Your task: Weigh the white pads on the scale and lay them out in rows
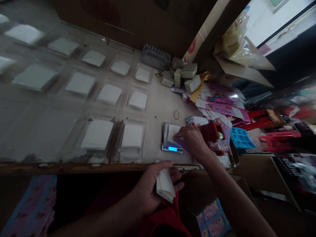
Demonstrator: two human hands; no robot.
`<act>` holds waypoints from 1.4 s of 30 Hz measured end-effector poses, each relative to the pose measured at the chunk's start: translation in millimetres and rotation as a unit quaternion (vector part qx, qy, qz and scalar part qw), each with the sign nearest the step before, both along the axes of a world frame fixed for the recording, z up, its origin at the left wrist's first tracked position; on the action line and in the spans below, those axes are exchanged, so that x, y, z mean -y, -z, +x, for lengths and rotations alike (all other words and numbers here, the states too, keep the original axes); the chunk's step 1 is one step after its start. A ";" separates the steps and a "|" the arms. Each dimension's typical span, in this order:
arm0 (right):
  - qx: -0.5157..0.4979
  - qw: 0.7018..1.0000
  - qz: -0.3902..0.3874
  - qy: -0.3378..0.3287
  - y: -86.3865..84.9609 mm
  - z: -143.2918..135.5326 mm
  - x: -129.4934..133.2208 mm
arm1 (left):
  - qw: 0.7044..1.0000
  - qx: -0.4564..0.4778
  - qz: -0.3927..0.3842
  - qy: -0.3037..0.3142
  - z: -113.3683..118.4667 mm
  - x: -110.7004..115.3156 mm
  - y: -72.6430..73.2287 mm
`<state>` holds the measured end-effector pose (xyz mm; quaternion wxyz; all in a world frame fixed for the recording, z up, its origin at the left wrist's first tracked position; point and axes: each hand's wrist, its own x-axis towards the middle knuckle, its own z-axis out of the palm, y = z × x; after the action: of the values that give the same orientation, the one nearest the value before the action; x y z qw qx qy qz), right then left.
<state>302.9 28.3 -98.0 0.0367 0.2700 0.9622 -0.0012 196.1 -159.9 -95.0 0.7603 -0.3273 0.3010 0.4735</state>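
A small digital scale point(172, 149) with a lit blue display sits near the table's front edge. On its platform lies a stack of white sheets point(172, 132). The fingers of my right hand point(191, 140) are pressed together at the right side of that stack; whether they pinch any sheets is hard to make out. Below the table edge, my left hand point(154, 187) holds a folded white stack of sheets point(165, 185) between thumb and palm, its other fingers partly spread behind it.
Clear trays with white stacks point(132, 135) stand in rows at the left. Small wrapped blocks point(189, 70), a rubber band point(176, 115) and pink printed cartons point(224, 107) lie beyond the scale. A red tape dispenser point(211, 132) is right of my right hand.
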 end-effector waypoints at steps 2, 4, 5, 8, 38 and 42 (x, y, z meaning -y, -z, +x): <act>0.026 1.000 0.016 -0.007 1.0 -4.6 2.3 | 1.000 0.005 0.009 -0.020 -3.4 -2.0 -0.3; 0.022 0.999 0.030 -0.008 5.8 -5.7 4.4 | 0.999 0.003 0.024 -0.034 -6.4 -3.4 -0.3; 0.008 0.999 0.035 -0.009 9.8 -4.7 4.9 | 0.999 0.001 0.032 -0.039 -7.4 -3.7 0.1; -0.084 0.996 0.019 0.002 25.6 4.2 3.1 | 0.998 -0.011 0.043 -0.053 -7.5 -3.3 3.3; -0.290 0.942 -0.052 0.160 -16.4 77.1 93.4 | 0.982 0.001 0.189 0.021 10.9 18.0 20.7; -0.215 0.973 0.009 0.089 1.1 59.3 55.9 | 0.983 0.001 0.178 0.035 7.2 17.3 18.7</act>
<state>362.1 -27.6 -99.1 -0.1734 0.3488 0.9195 -0.0532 203.3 -177.2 -113.8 0.8228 -0.1767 0.2221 0.4925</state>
